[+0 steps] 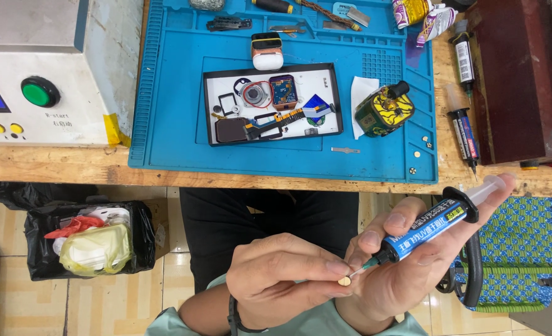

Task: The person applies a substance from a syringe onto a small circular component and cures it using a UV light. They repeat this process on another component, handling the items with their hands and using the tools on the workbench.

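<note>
My right hand [406, 267] holds a blue-labelled glue syringe [435, 225] with a black collar, thumb near the clear plunger end. Its thin needle tip points down-left at a tiny round gold part [344, 281] pinched between the thumb and forefinger of my left hand [282, 274]. Both hands are below the table edge, over my lap. On the blue work mat [170, 93] lies a white tray with a black rim [209, 106] bearing several small watch parts, a dark screen and orange flex strips.
A small green-yellow bottle [385, 111] stands right of the tray. Two more syringes [464, 127] lie on the wooden bench [52, 165]. A white machine with a green button [39, 92] sits left. A black bin bag [89, 239] and a blue woven stool [525, 249] stand on the floor.
</note>
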